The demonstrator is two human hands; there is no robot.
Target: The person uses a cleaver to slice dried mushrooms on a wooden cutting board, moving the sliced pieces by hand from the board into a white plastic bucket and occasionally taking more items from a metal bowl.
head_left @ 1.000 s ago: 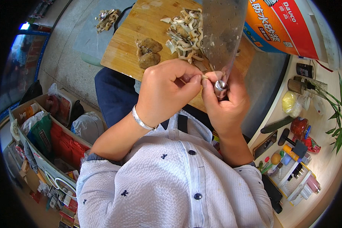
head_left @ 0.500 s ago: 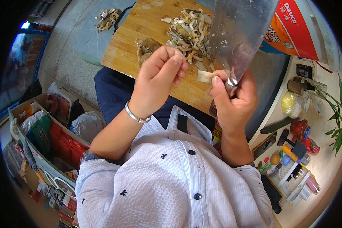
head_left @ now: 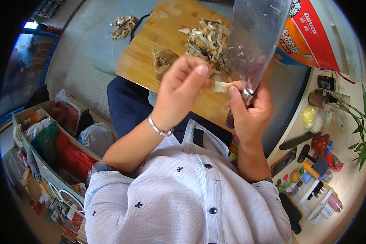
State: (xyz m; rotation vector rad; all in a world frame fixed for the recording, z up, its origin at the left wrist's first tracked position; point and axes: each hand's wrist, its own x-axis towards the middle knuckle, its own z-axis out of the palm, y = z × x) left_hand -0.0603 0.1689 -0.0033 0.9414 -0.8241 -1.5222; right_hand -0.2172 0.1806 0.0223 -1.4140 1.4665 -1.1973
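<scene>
My right hand (head_left: 252, 107) grips a cleaver (head_left: 254, 44) by its dark handle, with the wide blade raised and specks stuck to it. Its thumb and forefinger also pinch a short pale strip of food (head_left: 221, 87). Just left of that strip, my left hand (head_left: 181, 87) is closed with curled fingers, slightly blurred; whatever is in them is hidden. Beneath both lies a wooden cutting board (head_left: 146, 49). A heap of pale-brown sliced pieces (head_left: 209, 40) lies on it, partly behind the blade, beside a mottled brown lump (head_left: 163, 61).
A smaller pile of brownish scraps (head_left: 124, 27) sits beyond the board's left. At the right stand a red and orange bucket (head_left: 313, 36) and a pale tabletop (head_left: 345, 179) with a cucumber (head_left: 296, 140), jars and small items. A box of bags (head_left: 65, 142) is at the left.
My left hand has come right, closer to the pale strip. The right hand keeps hold of the cleaver and strip. The whole view has shifted slightly.
</scene>
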